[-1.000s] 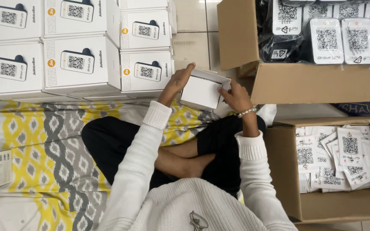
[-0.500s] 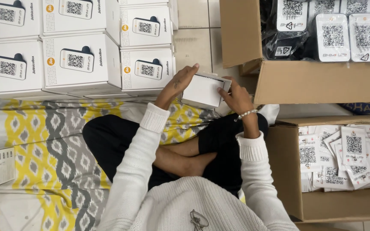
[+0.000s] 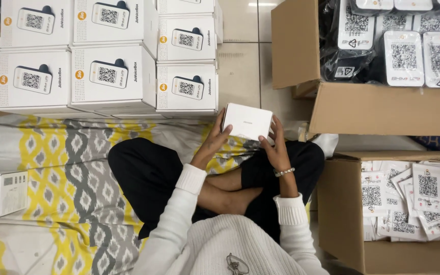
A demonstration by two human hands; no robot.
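The floor (image 3: 240,66) is laid with pale glossy tiles, on which a bright strip of overhead light (image 3: 262,4) is reflected; a patterned mat (image 3: 62,163) in yellow, grey and white is spread over it; white cartons (image 3: 108,71) are stacked along the mat's far edge; 2 brown cardboard boxes (image 3: 373,107) are set at the right.
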